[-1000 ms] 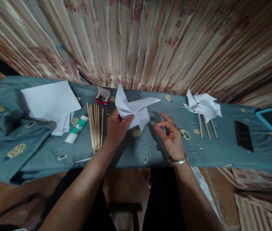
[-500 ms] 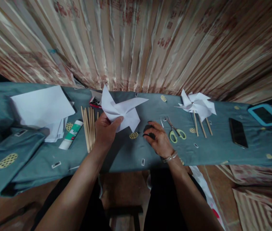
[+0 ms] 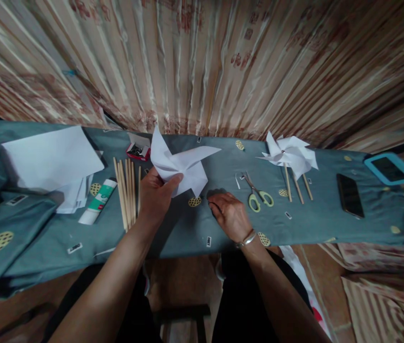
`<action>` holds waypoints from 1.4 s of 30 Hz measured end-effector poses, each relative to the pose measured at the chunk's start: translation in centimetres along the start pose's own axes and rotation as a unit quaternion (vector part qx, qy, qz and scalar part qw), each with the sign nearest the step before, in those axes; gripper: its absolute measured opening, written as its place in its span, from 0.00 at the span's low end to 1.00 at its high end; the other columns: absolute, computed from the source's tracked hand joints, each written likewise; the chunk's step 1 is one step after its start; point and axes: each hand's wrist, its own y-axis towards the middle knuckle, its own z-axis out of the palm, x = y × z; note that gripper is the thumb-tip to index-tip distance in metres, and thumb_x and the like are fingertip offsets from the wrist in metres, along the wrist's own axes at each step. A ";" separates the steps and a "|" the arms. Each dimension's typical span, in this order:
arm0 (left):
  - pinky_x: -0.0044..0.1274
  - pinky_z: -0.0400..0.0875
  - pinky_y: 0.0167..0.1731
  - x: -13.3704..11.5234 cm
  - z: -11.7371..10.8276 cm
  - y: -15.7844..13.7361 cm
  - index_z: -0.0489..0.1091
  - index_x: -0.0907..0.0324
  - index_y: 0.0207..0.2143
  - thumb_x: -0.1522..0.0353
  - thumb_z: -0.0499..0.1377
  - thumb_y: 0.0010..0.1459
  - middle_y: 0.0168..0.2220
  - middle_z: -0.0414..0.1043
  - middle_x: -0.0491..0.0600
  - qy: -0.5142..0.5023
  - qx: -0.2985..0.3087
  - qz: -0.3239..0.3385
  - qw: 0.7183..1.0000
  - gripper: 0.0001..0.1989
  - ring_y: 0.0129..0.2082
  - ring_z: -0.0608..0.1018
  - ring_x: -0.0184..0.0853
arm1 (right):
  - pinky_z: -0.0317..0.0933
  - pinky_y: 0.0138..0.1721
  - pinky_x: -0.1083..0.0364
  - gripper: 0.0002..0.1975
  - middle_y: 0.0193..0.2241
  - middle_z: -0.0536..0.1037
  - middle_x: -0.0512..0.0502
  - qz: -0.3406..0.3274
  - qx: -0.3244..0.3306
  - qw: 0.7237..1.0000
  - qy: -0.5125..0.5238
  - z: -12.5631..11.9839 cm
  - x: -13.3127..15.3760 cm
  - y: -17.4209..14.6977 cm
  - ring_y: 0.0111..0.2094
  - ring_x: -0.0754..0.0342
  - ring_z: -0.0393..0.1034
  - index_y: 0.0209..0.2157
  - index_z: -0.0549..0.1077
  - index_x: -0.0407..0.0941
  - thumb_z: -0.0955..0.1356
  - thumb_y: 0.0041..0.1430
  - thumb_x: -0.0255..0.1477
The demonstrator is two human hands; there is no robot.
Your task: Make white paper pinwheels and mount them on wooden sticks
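Note:
My left hand (image 3: 154,196) pinches a folded white paper pinwheel (image 3: 191,170), its thumb lying over the centre where the blades meet. The pinwheel is held above the cloth and has no stick that I can see. Right of it, my right hand (image 3: 231,214) is low over the table with its fingers curled together. Something small and dark may be at its fingertips, but I cannot make it out. Close to the left hand lie several wooden sticks (image 3: 127,193) and an open red box (image 3: 138,151) of small metal pieces.
Scissors (image 3: 257,193) with green handles lie right of my right hand. Finished pinwheels (image 3: 290,155) on sticks, a phone (image 3: 350,195) and a blue-framed tablet (image 3: 390,168) are farther right. White paper sheets (image 3: 54,157) and a glue stick (image 3: 98,202) lie left. A curtain (image 3: 202,66) hangs behind.
My right hand has moved slightly left and its fingers have closed from a loose, spread curl. The left hand keeps its grip on the pinwheel. The view has shifted a little.

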 end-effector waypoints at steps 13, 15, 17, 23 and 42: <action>0.24 0.71 0.33 0.9 1.0 -0.7 0.76 0.61 0.35 0.67 0.67 0.44 0.31 0.78 0.46 0.112 0.043 0.063 0.991 0.13 0.30 0.76 0.33 | 0.72 0.39 0.52 0.03 0.32 0.83 0.52 0.165 -0.141 0.923 0.318 -3.2 2.5 0.0 0.33 0.54 0.77 0.34 0.79 0.49 0.72 0.56 0.28; 0.24 0.71 0.33 0.9 1.6 -1.2 0.76 0.61 0.35 0.67 0.67 0.45 0.31 0.78 0.46 0.116 0.053 0.069 0.989 0.13 0.29 0.76 0.32 | 0.72 0.36 0.54 0.06 0.30 0.82 0.52 0.182 -0.167 0.892 0.377 -3.7 3.3 0.3 0.30 0.55 0.76 0.35 0.79 0.49 0.73 0.54 0.28; 0.23 0.71 0.32 0.8 2.3 -1.8 0.76 0.61 0.35 0.67 0.66 0.45 0.30 0.78 0.46 0.113 0.059 0.065 0.990 0.12 0.28 0.76 0.32 | 0.71 0.34 0.55 0.08 0.29 0.82 0.53 0.188 -0.181 0.871 0.416 -3.9 3.9 0.6 0.30 0.57 0.76 0.37 0.77 0.49 0.73 0.53 0.27; 0.21 0.71 0.30 0.2 4.0 -3.0 0.76 0.61 0.33 0.69 0.67 0.45 0.28 0.78 0.45 0.088 0.077 0.079 0.990 0.10 0.27 0.76 0.31 | 0.71 0.38 0.56 0.09 0.31 0.81 0.53 0.156 -0.242 0.880 0.378 -4.2 4.7 1.1 0.32 0.57 0.76 0.38 0.75 0.48 0.72 0.54 0.24; 0.24 0.74 0.33 0.3 4.5 -3.7 0.77 0.60 0.34 0.65 0.69 0.46 0.31 0.80 0.48 0.088 0.101 0.076 0.988 0.12 0.30 0.79 0.35 | 0.70 0.36 0.55 0.07 0.31 0.81 0.52 0.169 -0.238 0.876 0.384 -4.5 4.2 1.1 0.33 0.57 0.76 0.36 0.74 0.47 0.72 0.54 0.24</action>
